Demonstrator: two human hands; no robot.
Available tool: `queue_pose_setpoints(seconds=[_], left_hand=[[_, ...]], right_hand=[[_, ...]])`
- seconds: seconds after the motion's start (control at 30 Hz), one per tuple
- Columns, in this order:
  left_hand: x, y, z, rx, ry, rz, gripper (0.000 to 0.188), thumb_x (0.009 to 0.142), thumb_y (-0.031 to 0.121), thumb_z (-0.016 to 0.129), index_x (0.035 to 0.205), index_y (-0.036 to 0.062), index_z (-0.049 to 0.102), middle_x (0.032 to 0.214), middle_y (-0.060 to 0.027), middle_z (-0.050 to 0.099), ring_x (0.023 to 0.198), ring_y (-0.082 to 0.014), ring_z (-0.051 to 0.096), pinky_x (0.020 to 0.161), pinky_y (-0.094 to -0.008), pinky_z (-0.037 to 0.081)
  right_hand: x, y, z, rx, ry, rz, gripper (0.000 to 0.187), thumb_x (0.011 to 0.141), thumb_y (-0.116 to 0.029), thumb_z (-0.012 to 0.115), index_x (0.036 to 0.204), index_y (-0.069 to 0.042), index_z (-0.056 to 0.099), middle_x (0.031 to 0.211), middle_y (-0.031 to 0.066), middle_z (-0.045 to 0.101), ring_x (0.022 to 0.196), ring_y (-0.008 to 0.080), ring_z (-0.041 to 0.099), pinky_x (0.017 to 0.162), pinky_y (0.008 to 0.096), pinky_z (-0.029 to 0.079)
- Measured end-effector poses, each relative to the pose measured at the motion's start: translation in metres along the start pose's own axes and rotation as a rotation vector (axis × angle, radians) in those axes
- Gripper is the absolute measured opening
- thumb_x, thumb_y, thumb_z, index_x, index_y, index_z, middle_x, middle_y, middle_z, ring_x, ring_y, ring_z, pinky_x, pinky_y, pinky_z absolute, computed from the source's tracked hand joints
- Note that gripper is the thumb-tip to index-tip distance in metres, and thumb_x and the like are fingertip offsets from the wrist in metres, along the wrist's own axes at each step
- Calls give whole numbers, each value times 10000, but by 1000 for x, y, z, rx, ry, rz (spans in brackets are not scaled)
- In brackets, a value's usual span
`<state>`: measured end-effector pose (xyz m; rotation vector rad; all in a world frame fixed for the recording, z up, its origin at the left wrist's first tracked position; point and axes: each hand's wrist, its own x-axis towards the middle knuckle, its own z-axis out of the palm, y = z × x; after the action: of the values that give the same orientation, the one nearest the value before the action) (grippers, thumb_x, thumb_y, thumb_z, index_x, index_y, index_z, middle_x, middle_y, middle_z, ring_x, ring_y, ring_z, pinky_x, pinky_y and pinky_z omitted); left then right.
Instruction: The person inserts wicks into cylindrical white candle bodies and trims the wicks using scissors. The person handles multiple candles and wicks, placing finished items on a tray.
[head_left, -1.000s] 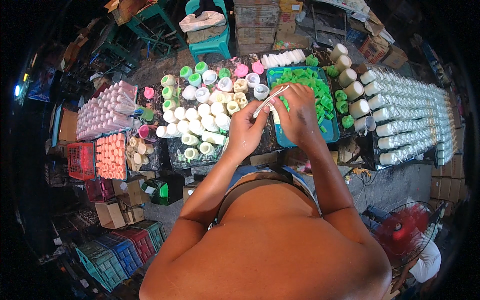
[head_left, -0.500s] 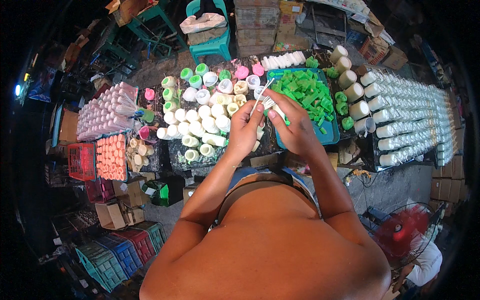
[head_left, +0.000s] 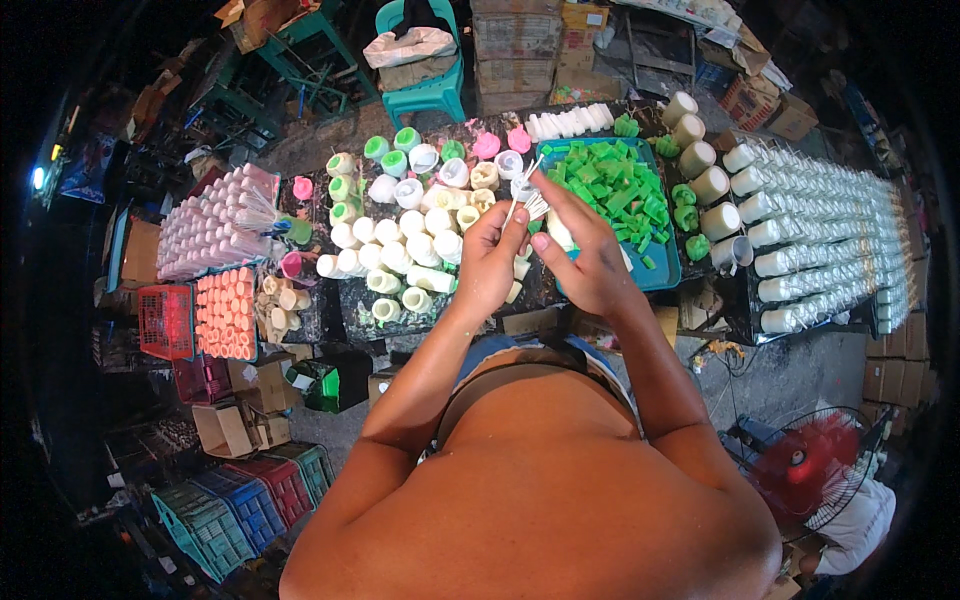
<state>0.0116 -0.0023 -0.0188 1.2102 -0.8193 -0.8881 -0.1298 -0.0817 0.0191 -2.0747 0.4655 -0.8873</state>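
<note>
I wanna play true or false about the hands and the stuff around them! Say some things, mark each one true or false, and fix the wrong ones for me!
1. The left hand holds thin white strands. True.
2. The right hand is squeezed into a fist. False: the right hand is open, with its thumb apart from its pointing finger.
3. Green pieces lie in a blue tray. True.
4. The tray is to the left of the left hand. False: the tray is to the right of it.
5. A pale sack sits on a teal chair beyond the table. True.
</note>
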Motion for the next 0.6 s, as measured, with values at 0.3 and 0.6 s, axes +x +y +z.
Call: queue_pose_setpoints(seconds=[0.3,0.6], left_hand=[[-6,-7,-5,50,-57,-89,250,1079,262,560,989,55,666,690,79,463,627,-31,383,565,-228,303],[-10,3,-3,161,-128,-69,247,1078,240,559,983,31,650,697,66,486,655,-27,422,580,-232,349]], right_hand=[[19,-4,-5,44,319,66,303,896,-96,730,1190,-34,690,1073,152,729,982,299,692,920,401,506],[28,2,-12,-66,309,-59,104,827,-67,778,823,-13,689,818,106,694,786,275,649,755,389,482]])
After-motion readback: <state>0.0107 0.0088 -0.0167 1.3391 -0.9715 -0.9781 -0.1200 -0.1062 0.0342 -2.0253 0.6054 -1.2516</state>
